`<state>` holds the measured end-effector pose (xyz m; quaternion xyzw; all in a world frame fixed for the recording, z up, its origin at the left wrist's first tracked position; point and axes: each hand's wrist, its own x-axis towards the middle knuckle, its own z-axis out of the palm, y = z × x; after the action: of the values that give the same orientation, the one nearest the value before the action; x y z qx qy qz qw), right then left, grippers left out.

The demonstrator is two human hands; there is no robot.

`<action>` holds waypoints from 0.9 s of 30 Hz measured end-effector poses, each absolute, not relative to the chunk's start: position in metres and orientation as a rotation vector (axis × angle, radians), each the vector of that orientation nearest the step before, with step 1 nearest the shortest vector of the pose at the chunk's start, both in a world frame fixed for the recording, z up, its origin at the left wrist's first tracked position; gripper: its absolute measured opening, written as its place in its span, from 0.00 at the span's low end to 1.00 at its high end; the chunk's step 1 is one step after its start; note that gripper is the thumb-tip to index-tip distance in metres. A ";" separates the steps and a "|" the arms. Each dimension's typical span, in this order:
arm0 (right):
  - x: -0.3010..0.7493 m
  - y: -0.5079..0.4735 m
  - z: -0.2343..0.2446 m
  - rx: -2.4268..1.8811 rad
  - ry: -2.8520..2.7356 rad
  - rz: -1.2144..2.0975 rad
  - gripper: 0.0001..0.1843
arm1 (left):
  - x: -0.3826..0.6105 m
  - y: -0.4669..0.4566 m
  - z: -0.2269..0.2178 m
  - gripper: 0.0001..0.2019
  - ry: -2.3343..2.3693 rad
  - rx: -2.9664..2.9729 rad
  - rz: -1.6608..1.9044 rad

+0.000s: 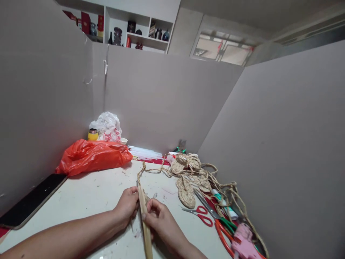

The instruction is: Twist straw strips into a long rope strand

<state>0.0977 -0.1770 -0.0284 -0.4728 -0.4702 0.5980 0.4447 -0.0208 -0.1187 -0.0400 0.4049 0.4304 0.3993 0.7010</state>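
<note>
A pale, flat strip of dried plant fibre [145,230] runs lengthwise between my hands, its near end leaving the bottom of the view. My left hand [126,205] is closed at the strip's upper part, where it meets a twisted straw cord [140,174]. Lower down, my right hand [163,219] pinches the strip between thumb and fingers. From the strip's top the cord bends right and leads to a pile of coiled straw cord [202,172]. An oval woven straw piece [185,192] lies at the pile's front edge.
Small red-handled scissors [201,214], large orange-handled scissors [223,235] and a pink glue gun [245,241] lie at right. A red plastic bag [94,156], a phone [32,201] and a yellow jar [93,135] are at left. White sticks [145,153] lie behind; grey panels [161,97] enclose the table.
</note>
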 end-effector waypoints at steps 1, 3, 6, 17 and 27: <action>0.096 -0.177 -0.030 -1.161 -1.154 1.514 0.16 | -0.020 -0.120 -0.039 0.09 0.958 0.894 0.898; 0.094 -0.176 -0.033 -1.150 -1.148 1.550 0.16 | -0.020 -0.123 -0.037 0.10 0.956 0.886 0.909; 0.092 -0.175 -0.036 -1.141 -1.186 1.559 0.16 | -0.018 -0.127 -0.034 0.12 0.934 0.883 0.929; 0.092 -0.176 -0.038 -1.188 -1.215 1.393 0.20 | -0.018 -0.129 -0.031 0.15 0.919 0.923 0.926; 0.098 -0.170 -0.036 -1.190 -1.168 1.356 0.18 | -0.021 -0.126 -0.035 0.14 0.794 1.020 0.816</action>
<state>0.0980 -0.1701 -0.0355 -0.4868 -0.4779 0.5549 0.4762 -0.0207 -0.1259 -0.0349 0.4619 0.3596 0.3696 0.7216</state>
